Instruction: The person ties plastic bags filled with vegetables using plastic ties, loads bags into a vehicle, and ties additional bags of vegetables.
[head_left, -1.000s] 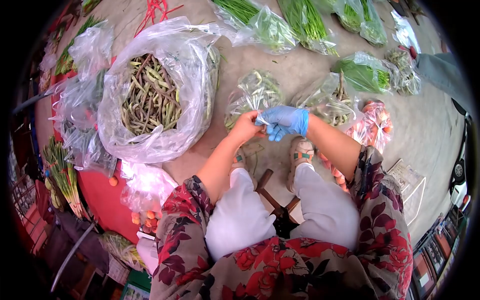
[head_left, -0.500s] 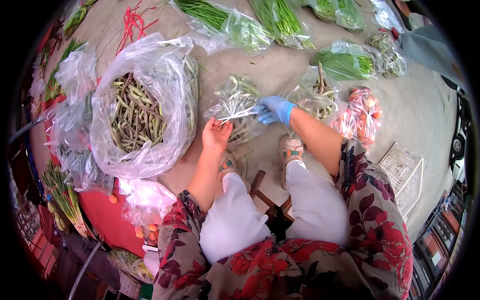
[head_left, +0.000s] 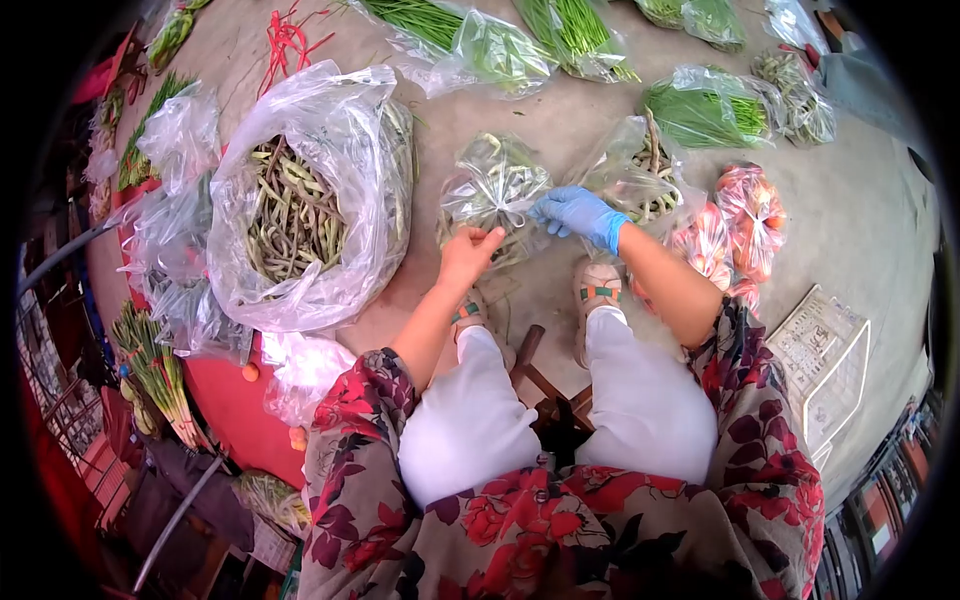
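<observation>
A clear plastic bag of green beans [head_left: 490, 180] stands on the ground before my feet, its mouth gathered into a whitish knot. My left hand [head_left: 468, 256], bare, is at the bag's near side with thumb and fingers pinched together. What lies between those fingertips is too small to make out. On the knot's other side, my right hand [head_left: 578, 216] in a blue glove has its fingers curled around the gathered plastic. A large open plastic bag [head_left: 385, 235] holding many loose beans [head_left: 295, 215] stands to the left of both hands.
Another bag of beans [head_left: 640, 175] sits beyond my right hand, near bags of reddish produce [head_left: 752, 220]. Bagged green stalks [head_left: 705, 110] lie farther back. A white wire basket [head_left: 820, 360] stands at the right. Crumpled plastic bags [head_left: 190, 250] and a red cloth [head_left: 235, 410] are at the left.
The bag's mouth, stretched between my hands before, now shows as a compact knot. My left hand has turned over from palm-up to a pinch. The whole view has shifted slightly.
</observation>
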